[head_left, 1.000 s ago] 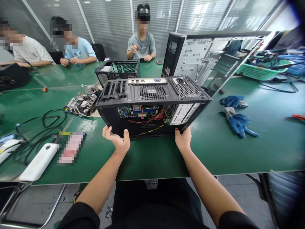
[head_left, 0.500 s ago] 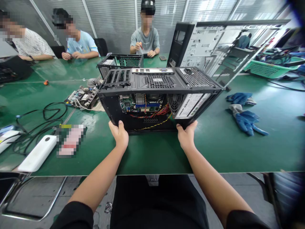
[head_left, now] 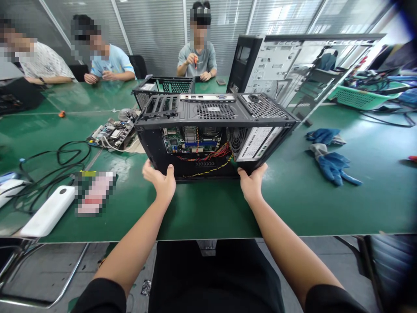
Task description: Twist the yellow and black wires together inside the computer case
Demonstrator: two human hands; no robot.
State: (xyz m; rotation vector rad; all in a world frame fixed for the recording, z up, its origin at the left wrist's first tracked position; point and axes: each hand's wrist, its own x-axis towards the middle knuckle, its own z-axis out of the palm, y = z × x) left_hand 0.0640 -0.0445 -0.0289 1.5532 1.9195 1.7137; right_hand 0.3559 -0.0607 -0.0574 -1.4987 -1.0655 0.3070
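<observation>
In front of me on the green table lies an open black computer case point(head_left: 215, 117), its vented back panel facing up. Through its open side show a motherboard point(head_left: 176, 141), a power supply with a white label point(head_left: 259, 143), and red, black and yellow wires point(head_left: 221, 152). My left hand point(head_left: 162, 179) grips the lower left corner, thumb on the near edge and fingers round the outer side. At the lower right corner my right hand point(head_left: 252, 180) holds the case in the same way. Fingertips of both hands are partly hidden behind it.
Behind stand another case frame point(head_left: 169, 82) and an upright silver-black chassis point(head_left: 273, 61). Left are a loose circuit board point(head_left: 114, 132), black cables point(head_left: 71, 152) and a white power bank point(head_left: 48, 211). Blue gloves point(head_left: 334, 163) and a green basket point(head_left: 355, 96) lie right. Several people sit opposite.
My left hand's fingers have shifted slightly outward along the case's left side, while the right hand keeps its hold. The view has shifted a little; a person opposite has raised an orange-handled tool.
</observation>
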